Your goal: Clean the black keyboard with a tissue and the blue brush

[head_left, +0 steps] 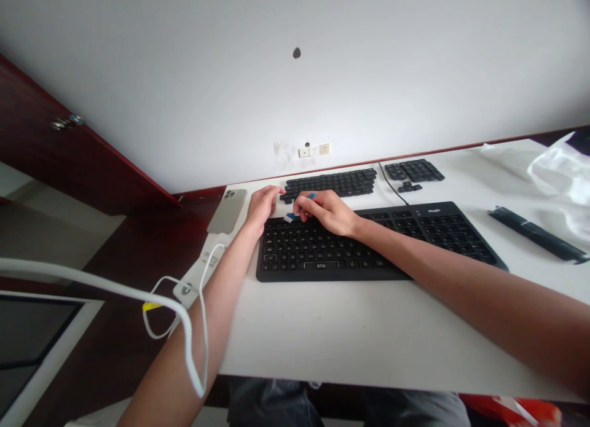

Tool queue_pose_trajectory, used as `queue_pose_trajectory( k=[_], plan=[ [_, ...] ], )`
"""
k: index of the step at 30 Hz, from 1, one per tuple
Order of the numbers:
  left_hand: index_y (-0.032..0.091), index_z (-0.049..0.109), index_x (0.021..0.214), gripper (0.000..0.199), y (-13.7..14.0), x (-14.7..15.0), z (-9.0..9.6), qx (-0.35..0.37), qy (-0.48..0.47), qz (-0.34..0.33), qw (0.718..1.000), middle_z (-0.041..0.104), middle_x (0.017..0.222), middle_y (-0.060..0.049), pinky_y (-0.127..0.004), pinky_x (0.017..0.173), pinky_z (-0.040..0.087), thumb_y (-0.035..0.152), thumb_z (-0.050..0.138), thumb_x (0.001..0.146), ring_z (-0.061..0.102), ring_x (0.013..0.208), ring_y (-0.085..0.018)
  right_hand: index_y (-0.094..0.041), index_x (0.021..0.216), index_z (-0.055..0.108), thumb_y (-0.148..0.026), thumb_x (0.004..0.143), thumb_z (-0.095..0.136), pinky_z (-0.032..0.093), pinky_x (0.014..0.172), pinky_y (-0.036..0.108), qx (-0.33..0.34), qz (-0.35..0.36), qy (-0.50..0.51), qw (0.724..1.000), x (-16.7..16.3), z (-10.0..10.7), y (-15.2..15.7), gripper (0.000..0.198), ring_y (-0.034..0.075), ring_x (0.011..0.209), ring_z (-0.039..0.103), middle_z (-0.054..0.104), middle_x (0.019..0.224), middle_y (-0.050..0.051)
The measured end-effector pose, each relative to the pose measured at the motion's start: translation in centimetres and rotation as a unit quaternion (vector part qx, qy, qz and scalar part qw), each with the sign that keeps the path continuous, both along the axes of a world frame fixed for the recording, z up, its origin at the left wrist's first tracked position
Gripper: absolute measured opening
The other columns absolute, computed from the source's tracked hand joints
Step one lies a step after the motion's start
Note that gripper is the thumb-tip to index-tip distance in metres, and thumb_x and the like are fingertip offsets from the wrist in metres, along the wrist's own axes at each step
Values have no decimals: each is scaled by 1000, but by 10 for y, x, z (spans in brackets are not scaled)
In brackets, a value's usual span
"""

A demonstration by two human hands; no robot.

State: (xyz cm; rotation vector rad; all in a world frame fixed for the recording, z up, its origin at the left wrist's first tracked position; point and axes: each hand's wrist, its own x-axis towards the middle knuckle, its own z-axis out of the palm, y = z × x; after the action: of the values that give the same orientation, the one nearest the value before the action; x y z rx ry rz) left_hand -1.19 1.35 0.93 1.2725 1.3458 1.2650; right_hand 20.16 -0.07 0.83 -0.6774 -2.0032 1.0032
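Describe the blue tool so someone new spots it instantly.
On the white desk, find the black keyboard with bare key sockets. Above its far left part, the right hand holds a small, partly hidden tool. Its blue body and whitish end set it apart from the black keyboard and loose black keycaps.

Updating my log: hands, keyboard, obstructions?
Right hand gripping blue-and-white tool over keyboard. Left hand by its far-left corner. Keycaps off, laid out behind. Right forearm across keyboard.
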Motion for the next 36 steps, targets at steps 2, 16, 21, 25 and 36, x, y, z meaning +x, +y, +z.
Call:
queue_pose_trajectory(
  k=[2,16,21,25,36],
  plan=[
    [16,74,79,23,0,0,1,-1,0,-1,1000,33,54,7,-24,48,17,38,71,75,26,49,-8,-17,95,77,-55,114,44,44,79,32,19,-16,13,1000,0,0,-1,54,16,79,64,73,86,4],
    [17,74,79,19,0,-1,0,-3,7,0,1000,32,54,7,-24,50,20,36,69,77,26,50,-9,-16,101,74,-42,116,41,50,92,35,179,9,-41,983,0,7,-15,45,22,95,70,77,99,10],
    [17,75,80,22,1,-1,0,-2,4,-2,1000,32,55,8,-24,50,20,38,69,77,26,50,-9,-17,99,74,-41,117,41,49,82,31,151,-5,-18,988,0,6,-15,45,18,81,67,74,88,5],
    [17,75,80,22,1,-1,-1,-2,10,-2,1000,35,54,7,-24,50,21,38,70,76,28,50,-9,-18,107,77,-48,117,43,47,79,30,103,-24,7,994,2,4,-11,47,18,80,66,73,89,4],
    [17,75,80,22,0,-1,-1,-3,-5,-5,1000,33,54,7,-24,49,17,38,70,76,26,49,-8,-20,83,66,-57,118,29,40,74,32,97,-99,21,990,-1,2,-10,63,14,66,52,61,74,0]
  ],
)
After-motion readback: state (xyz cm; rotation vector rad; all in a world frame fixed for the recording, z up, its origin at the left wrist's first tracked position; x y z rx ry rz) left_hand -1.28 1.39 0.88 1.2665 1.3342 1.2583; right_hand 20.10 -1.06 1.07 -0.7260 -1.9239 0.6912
